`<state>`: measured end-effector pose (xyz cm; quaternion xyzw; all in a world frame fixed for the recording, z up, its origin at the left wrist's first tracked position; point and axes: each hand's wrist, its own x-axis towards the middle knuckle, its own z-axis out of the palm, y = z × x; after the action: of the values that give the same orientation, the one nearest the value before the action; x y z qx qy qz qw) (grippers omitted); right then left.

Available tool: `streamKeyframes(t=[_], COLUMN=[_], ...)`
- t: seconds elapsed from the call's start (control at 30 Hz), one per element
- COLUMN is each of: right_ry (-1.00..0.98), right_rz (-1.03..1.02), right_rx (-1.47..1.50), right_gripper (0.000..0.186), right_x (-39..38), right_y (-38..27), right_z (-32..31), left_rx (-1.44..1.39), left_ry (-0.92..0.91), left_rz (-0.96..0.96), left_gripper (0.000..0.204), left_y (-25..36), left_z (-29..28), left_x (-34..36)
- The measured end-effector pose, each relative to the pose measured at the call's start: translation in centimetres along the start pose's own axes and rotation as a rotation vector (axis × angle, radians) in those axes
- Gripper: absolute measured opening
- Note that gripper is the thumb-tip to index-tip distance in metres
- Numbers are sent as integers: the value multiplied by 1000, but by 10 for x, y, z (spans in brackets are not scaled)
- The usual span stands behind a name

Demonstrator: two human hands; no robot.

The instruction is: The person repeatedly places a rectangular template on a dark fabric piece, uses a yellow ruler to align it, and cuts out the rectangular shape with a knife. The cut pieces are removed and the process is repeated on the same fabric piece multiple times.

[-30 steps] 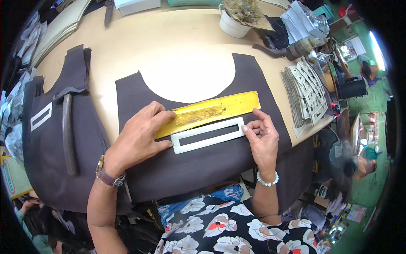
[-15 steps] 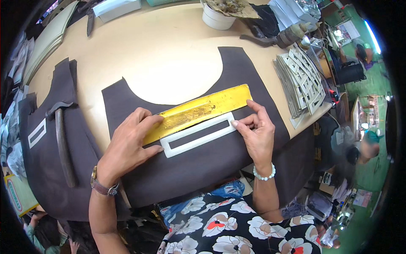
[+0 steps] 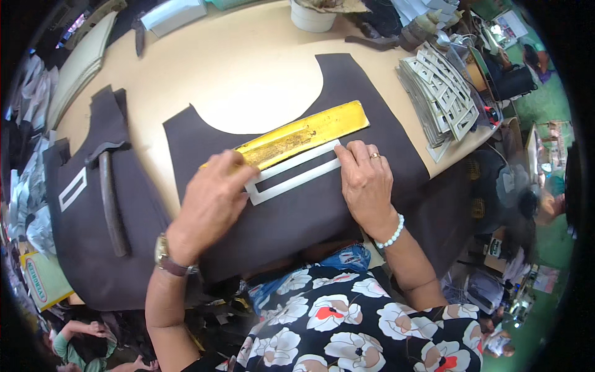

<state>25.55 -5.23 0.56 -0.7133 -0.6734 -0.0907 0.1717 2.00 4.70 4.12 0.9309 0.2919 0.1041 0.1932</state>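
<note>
A white rectangular frame (image 3: 296, 185) with a long slot lies on a dark brown cut panel (image 3: 273, 230). Just beyond it, a worn yellow bar (image 3: 310, 129) rests along the frame's far edge. My left hand (image 3: 214, 199), slightly blurred, is closed at the frame's left end and covers the bar's near-left end. At the opposite end my right hand (image 3: 367, 178) grips the frame's corner, fingers curled and knuckles up. Its fingertips are partly hidden.
Left of me, a hammer (image 3: 113, 204) and a smaller white frame (image 3: 74, 190) lie on another dark panel (image 3: 118, 279). Stacked slotted white pieces (image 3: 439, 93) stand at the table's right edge. A white pot (image 3: 312, 17) is at the back. A person (image 3: 87, 344) shows lower left.
My left hand's spread thumb and fingers have drawn in around the frame's left end. My right hand has rolled over, knuckles up, still at the right end. The whole view has shifted slightly.
</note>
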Motion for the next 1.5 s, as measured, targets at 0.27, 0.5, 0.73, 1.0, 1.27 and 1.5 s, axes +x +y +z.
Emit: streamKeyframes(t=[0.27,0.5,0.73,1.0,1.27,1.5], right_ry=[218,-54,-111,-38,-46,89], right_rz=[-106,-238,-276,-93,-84,-175], right_rx=[380,410,273,111,-57,137], right_gripper=[22,55,56,51,47,42], right_x=[9,-14,-7,-9,-2,-7], right_y=[-26,-93,-77,12,10,-28], right_z=[8,29,17,12,4,5], left_rx=[378,293,344,331,246,249], left_ry=[84,67,29,79,149,100], left_rz=[62,-45,-37,-22,14,63], left_gripper=[36,46,48,47,46,47], left_y=[17,19,22,15,8,4], left_z=[27,31,27,36,42,34], left_x=[-37,-43,-44,-49,-50,-48])
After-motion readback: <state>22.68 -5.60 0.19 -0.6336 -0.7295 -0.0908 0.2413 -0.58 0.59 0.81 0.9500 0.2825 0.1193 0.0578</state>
